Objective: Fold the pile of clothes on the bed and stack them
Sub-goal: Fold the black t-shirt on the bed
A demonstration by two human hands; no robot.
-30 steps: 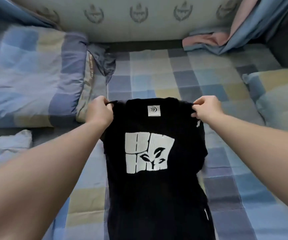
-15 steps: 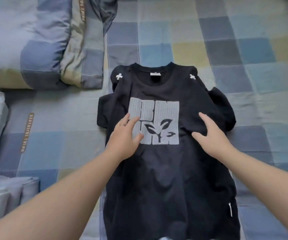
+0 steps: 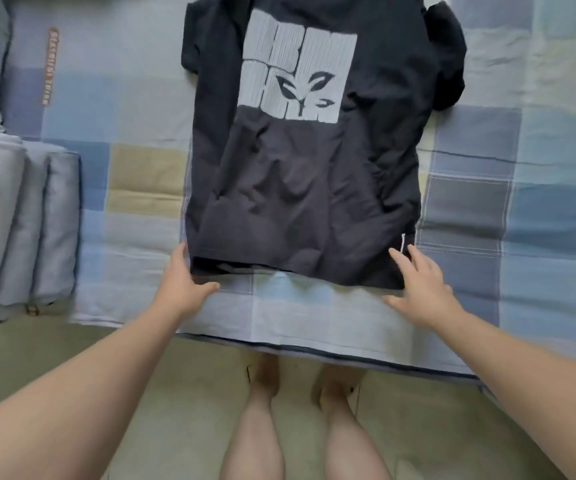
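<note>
Pale tiled floor [image 3: 175,375] fills the near ground, with bare feet [image 3: 262,375] standing just short of the bed [image 3: 314,317], which has a checked blue, grey and beige sheet. A black shirt [image 3: 297,188] lies flat and face-up on the sheet, its hem nearest the bed's edge. The left hand [image 3: 182,282] rests at the shirt's near-left corner, fingers straight and thumb spread, gripping nothing. The right hand [image 3: 421,289] is at the near-right corner, fingers splayed and relaxed. Left of the shirt sits a row of folded grey clothes [image 3: 37,230]. Farther up the shirt is a white block print [image 3: 297,67].
</note>
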